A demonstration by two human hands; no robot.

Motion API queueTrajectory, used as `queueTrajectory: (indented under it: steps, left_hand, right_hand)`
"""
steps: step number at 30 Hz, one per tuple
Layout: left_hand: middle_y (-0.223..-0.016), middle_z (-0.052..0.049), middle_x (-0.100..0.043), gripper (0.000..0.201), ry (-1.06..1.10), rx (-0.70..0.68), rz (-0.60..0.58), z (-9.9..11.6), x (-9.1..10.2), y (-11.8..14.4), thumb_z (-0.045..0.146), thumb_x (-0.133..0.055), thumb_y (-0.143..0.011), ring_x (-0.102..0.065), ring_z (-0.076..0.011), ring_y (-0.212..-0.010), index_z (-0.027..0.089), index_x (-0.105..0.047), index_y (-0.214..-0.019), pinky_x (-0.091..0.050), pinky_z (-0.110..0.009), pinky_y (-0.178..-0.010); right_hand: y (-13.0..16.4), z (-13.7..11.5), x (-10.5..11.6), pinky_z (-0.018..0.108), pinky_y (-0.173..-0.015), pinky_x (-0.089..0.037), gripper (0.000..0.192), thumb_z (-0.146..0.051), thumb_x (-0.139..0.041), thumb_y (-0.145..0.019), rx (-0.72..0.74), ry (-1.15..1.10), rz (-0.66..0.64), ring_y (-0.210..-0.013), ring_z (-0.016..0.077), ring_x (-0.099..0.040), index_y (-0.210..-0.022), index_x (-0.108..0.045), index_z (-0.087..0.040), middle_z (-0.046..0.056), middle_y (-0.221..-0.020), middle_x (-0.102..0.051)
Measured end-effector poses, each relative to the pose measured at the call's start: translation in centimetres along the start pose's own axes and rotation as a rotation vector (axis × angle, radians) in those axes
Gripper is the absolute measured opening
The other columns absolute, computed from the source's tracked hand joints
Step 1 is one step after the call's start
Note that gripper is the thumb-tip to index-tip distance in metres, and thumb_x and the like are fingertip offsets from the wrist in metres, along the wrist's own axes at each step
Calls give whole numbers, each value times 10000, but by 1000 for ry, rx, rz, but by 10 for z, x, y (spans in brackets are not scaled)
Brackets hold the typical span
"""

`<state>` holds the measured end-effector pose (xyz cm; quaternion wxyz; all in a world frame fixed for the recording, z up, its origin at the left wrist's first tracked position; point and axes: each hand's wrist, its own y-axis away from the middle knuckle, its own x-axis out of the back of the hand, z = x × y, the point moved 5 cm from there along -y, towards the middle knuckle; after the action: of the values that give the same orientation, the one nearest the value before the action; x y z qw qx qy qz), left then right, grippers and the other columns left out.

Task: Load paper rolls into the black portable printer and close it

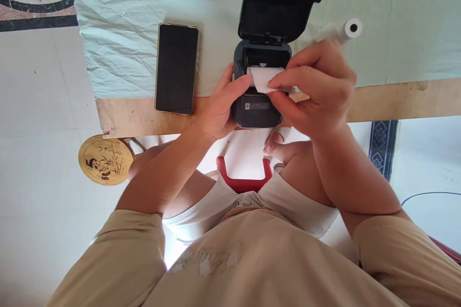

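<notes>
A small black label printer (256,111) sits at the table's near edge with its lid (277,5) swung open and back. My left hand (219,105) grips the printer's left side, thumb on its top. My right hand (315,88) pinches the loose end of white paper (262,78) over the open paper bay. A thin white paper roll (348,29) lies on the cloth just behind my right hand.
A black phone (176,68) lies face up left of the printer. Pale green cloth (118,33) covers the table, with a bare wooden edge (396,100) in front. A round bamboo stool (105,159) stands on the floor at left; a red stool (243,180) is beneath me.
</notes>
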<state>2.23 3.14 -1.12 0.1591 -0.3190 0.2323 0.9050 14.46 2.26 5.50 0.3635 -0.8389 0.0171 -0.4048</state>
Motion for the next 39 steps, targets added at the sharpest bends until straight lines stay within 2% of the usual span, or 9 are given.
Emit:
queueTrajectory:
  steps: [4, 8, 12, 15, 18, 20, 26, 34, 39]
  left_hand:
    - [-868, 30, -576, 305, -16, -59, 9, 3, 0, -1, 270, -558, -719, -594, -103, -800, 262, -472, -1011, -475, -229, -701]
    - [-839, 41, -570, 397, -53, -46, 0, 3, 0, -1, 155, -586, -687, -581, -88, -739, 286, -451, -1037, -470, -220, -638]
    - [-878, 39, -578, 536, -106, -44, 4, 0, 4, -2, 149, -635, -639, -599, -126, -814, 301, -426, -1108, -493, -255, -686]
    - [-858, 47, -578, 551, -128, -33, -26, -3, 5, -2, 156, -648, -635, -595, -113, -728, 324, -429, -1112, -507, -249, -617]
    - [-827, 61, -573, 560, -116, -52, -43, -3, 4, -2, 143, -646, -638, -580, -91, -665, 351, -426, -1109, -507, -224, -547]
    - [-824, 61, -577, 576, -116, -62, -37, -3, 4, -3, 144, -651, -632, -591, -98, -694, 356, -420, -1115, -514, -222, -563]
    - [-852, 28, -597, 595, -154, -40, 17, -1, 8, -3, 141, -679, -592, -632, -158, -834, 281, -436, -1117, -524, -254, -659]
    - [-864, 45, -595, 659, -133, -14, 51, -3, 11, -1, 143, -698, -579, -635, -177, -842, 317, -411, -1146, -521, -288, -687]
    - [-924, 42, -595, 640, -114, -84, -41, -1, 5, -2, 200, -664, -632, -618, -157, -840, 371, -375, -1176, -517, -265, -635]
  right_hand:
    - [2, -12, -3, 321, -606, -434, 61, -213, -607, -723, 80, -24, -61, -648, 118, -501, -741, -614, -272, -15, -729, -563]
    - [5, -13, -5, 339, -628, -447, 74, -312, -628, -701, 114, -78, -85, -671, 133, -496, -750, -610, -258, 5, -734, -562]
    - [6, 12, 6, 339, -635, -460, 139, -374, -567, -714, -94, -182, 166, -791, 166, -520, -799, -594, -267, 26, -824, -528]
    - [2, 31, 10, 303, -698, -489, 280, -351, -520, -761, -290, -251, 267, -1051, 178, -495, -1038, -520, -311, 11, -1113, -497]
    - [-10, 35, 3, 253, -885, -471, 410, -276, -490, -812, -324, -480, 206, -1227, 122, -394, -1199, -372, -339, -76, -1325, -354]
    - [-15, 35, -1, 223, -870, -485, 415, -255, -461, -835, -352, -585, 185, -1160, 109, -463, -1222, -331, -330, -95, -1380, -270]
    - [-10, 31, -9, 318, -938, -456, 214, -372, -446, -808, -276, -470, 95, -1044, 152, -513, -997, -543, -344, -21, -1036, -546]
    - [7, 34, -18, 443, -1024, -365, 223, -411, -508, -700, -100, -442, -46, -1153, 214, -451, -888, -538, -296, -7, -1209, -477]
    - [10, 30, -20, 431, -1070, -310, 248, -486, -442, -738, -205, -511, -78, -1225, 205, -386, -874, -535, -299, -33, -1246, -450]
